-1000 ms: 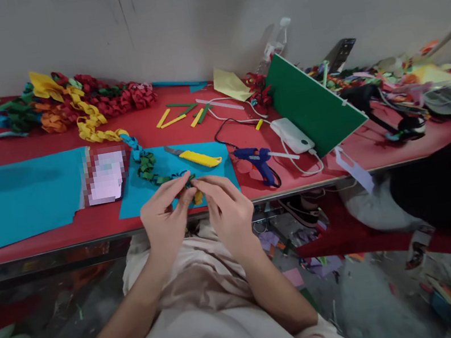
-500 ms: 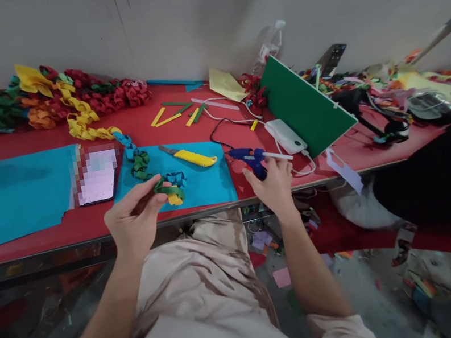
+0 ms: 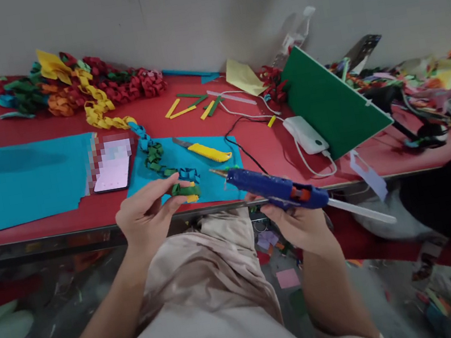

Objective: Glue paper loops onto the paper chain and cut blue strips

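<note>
My left hand (image 3: 147,216) pinches the green end of a folded paper chain (image 3: 183,190) at the table's front edge. The chain runs back over a small blue sheet (image 3: 210,183) through blue, green and yellow links toward a heap of coloured chains (image 3: 78,92). My right hand (image 3: 299,223) grips a blue glue gun (image 3: 274,188), held level, its metal nozzle pointing left and stopping a short way right of the chain end. A white glue stick sticks out of the gun's back.
A yellow utility knife (image 3: 205,152) lies on the small blue sheet. A phone (image 3: 113,167) sits beside a large blue sheet (image 3: 16,184). A white power bank (image 3: 306,133), a tilted green board (image 3: 332,99) and paper clutter fill the right of the red table (image 3: 261,151).
My hands, together on the chain a second ago, parted. My right hand reached to the glue gun on the table, lifted it and brought its nozzle toward the chain end.
</note>
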Action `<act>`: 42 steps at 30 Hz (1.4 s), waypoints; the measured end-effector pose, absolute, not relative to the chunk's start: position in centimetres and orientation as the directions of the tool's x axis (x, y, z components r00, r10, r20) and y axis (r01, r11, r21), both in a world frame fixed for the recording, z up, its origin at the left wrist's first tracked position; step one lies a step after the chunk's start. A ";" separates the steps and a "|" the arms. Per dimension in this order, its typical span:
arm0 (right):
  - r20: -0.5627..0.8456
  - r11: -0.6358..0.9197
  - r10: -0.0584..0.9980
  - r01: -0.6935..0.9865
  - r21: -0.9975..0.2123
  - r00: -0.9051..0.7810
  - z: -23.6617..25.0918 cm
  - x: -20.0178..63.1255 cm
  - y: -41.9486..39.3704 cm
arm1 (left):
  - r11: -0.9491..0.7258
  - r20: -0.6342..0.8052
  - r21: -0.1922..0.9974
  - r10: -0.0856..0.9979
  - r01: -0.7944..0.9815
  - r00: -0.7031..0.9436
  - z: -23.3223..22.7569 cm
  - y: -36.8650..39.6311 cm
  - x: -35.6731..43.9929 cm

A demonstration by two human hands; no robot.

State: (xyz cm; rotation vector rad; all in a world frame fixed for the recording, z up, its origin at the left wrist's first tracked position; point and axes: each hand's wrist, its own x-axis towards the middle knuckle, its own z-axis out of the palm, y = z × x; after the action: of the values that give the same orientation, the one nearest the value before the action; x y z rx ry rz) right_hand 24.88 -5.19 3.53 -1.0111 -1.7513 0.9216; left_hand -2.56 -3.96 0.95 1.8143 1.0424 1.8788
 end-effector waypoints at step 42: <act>0.248 0.426 0.879 0.439 -0.791 -0.407 4.0 23.7 -5.1 | -0.685 0.759 0.625 0.645 0.374 -0.088 0.8 -4.5 -2.9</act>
State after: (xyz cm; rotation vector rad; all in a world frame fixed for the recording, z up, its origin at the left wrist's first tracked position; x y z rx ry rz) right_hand 23.66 -5.10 4.01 -1.1094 -2.0138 0.8460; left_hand -2.90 -4.46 0.81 1.9622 1.1245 1.8576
